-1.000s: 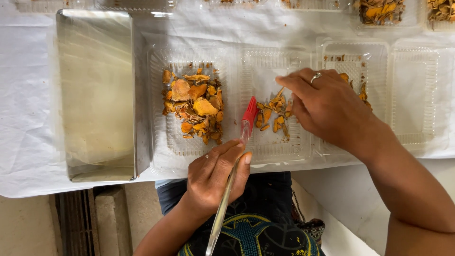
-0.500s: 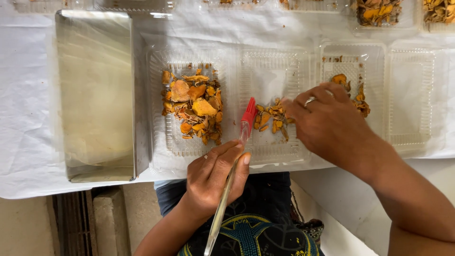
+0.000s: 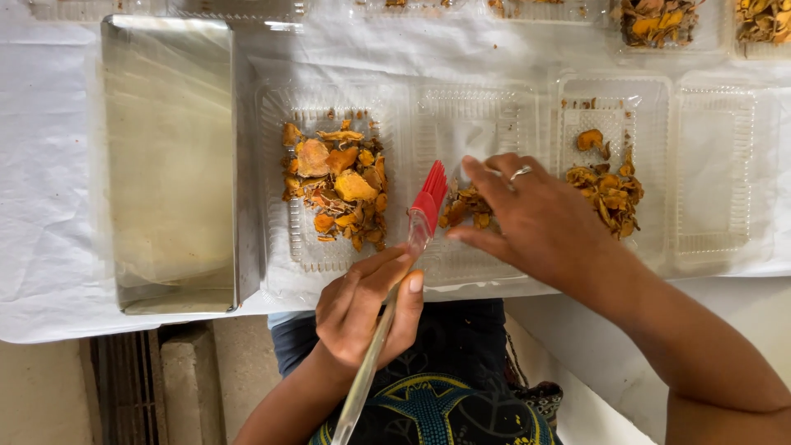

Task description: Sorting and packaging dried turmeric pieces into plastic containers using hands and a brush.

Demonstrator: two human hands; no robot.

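My left hand (image 3: 367,309) grips a brush with a clear handle and red bristles (image 3: 428,198); the bristles rest at the hinge of an open clear plastic clamshell (image 3: 395,107). The clamshell's left half holds a heap of orange dried pieces (image 3: 338,185). A smaller heap of orange pieces (image 3: 461,206) lies in its right half, under the fingertips of my right hand (image 3: 535,218), which wears a ring and reaches down onto them. A second open clamshell (image 3: 659,99) to the right holds more orange pieces (image 3: 610,189).
An empty metal tray (image 3: 169,165) lies at the left on the white table cover (image 3: 41,165). More clear containers with orange pieces (image 3: 659,21) line the far edge. The table's near edge runs just above my lap.
My right hand has slid left and down, from over the second clamshell onto the small heap in the first clamshell's right half. The left hand and brush have hardly moved.
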